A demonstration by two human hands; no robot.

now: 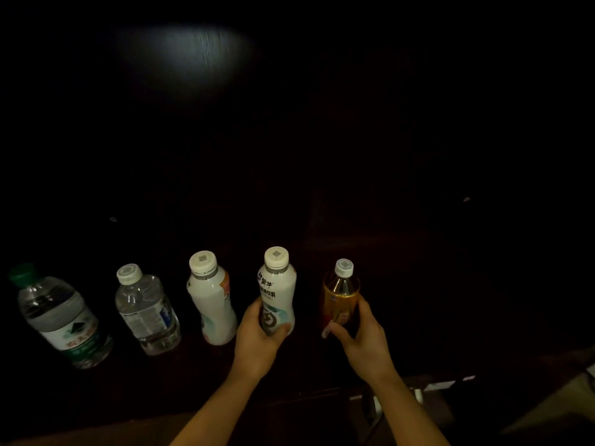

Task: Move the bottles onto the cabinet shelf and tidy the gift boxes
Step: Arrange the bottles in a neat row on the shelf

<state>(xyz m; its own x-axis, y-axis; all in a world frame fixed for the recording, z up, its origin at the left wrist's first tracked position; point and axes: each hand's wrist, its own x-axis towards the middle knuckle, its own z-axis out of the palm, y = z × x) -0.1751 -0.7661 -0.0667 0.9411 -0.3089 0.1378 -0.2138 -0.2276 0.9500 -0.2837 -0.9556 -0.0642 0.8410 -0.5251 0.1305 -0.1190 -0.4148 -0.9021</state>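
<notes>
Nearest us, both forearms reach in from the bottom edge. Landmark: the white labelled bottle, upright on the dark shelf. Our left hand wraps its lower body, fingers curled round and pinching it against the thumb. Just right of that bottle, our right hand holds the amber bottle low on its body, fingers closed round it, thumb on the near side. We judge both bottles are being set down or squared into the row; we cannot tell whether the bases are fully seated. To do it well: keep each one vertical, press the base flat, leave a gap like the others, release only when it stands. Left of the landmark, a second white bottle stands free, then a clear bottle with a white cap, then at far left a clear bottle with green cap and a green label. All five look capped and full, and lean outward with the wide lens. Behind the landmark, only dark cabinet back and one pale glare patch. Gift boxes not visible.
</notes>
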